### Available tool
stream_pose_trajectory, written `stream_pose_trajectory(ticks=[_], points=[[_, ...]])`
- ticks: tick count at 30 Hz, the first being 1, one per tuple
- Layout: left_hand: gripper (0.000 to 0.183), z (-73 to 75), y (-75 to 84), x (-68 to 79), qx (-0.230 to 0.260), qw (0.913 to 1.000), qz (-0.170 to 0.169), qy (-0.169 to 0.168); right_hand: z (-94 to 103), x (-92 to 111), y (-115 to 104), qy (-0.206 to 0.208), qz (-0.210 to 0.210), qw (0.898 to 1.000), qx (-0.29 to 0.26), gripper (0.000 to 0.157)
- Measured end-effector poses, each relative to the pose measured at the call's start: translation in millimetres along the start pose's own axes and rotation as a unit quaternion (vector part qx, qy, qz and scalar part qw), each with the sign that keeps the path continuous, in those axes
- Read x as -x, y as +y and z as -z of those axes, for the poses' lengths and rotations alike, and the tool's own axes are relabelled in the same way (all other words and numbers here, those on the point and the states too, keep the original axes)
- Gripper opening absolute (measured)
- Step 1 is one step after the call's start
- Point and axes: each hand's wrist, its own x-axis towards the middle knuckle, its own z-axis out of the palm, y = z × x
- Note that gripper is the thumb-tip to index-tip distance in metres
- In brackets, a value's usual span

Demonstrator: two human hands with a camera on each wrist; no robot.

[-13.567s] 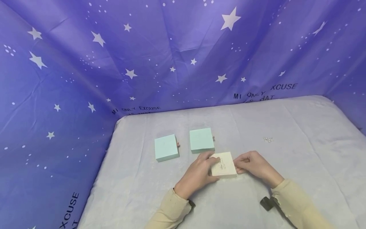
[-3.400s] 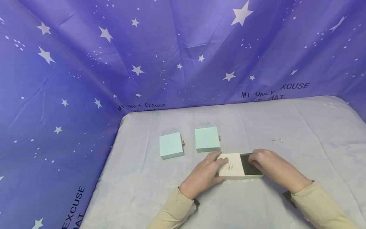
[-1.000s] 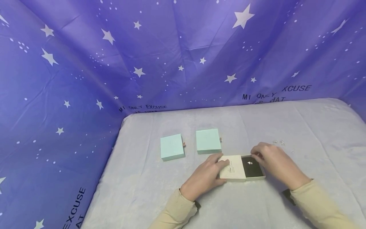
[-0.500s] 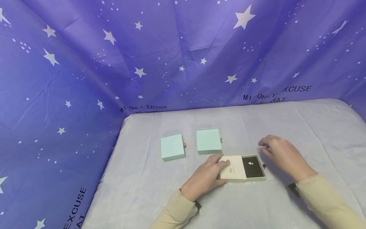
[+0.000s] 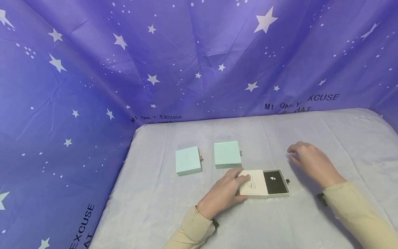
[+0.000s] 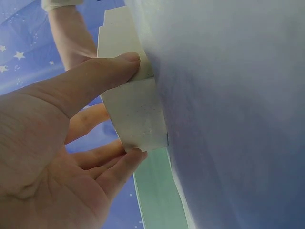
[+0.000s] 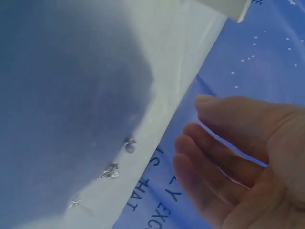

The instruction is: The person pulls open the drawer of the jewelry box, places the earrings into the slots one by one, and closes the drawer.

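My left hand (image 5: 221, 192) grips the cream drawer-style jewellery box (image 5: 255, 186), thumb along one side and fingertips at the other, as the left wrist view shows. Its drawer (image 5: 277, 193) is pulled out to the right, showing a black lining with a small silvery jewellery piece (image 5: 273, 178) on it. My right hand (image 5: 312, 164) is above the table to the right of the drawer, fingers loosely bent and holding nothing. In the right wrist view, small silvery jewellery pieces (image 7: 109, 171) lie on the cloth near that hand; in the head view the hand hides them.
Two mint-green boxes with small ribbon tabs, the left one (image 5: 188, 160) and the right one (image 5: 227, 154), stand behind the cream box. A pale cloth (image 5: 155, 207) covers the table. A purple star-patterned curtain (image 5: 186, 52) hangs along the back and left.
The cream box, closed at first, has its drawer pulled out, and a silvery piece now shows on the lining. My right hand has left the drawer, moving right and back. My left hand keeps its grip.
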Motion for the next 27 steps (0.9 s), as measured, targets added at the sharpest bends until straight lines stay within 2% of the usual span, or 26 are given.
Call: stream_pose_trajectory(ticks=[7, 15, 27], points=[[0.064, -0.1, 0.3, 0.5, 0.001, 1.0000, 0.004, -0.002, -5.4, -2, 12, 0.002, 0.000, 1.000, 0.011, 0.014], [0.063, -0.5, -0.4, 0.7, -0.001, 1.0000, 0.004, -0.002, -8.8, 0, 22, -0.018, -0.025, 0.999, 0.042, 0.018], [0.063, 0.4, -0.4, 0.6, 0.000, 1.0000, 0.002, -0.005, -9.7, -2, 31, -0.040, -0.031, 0.998, 0.033, 0.012]])
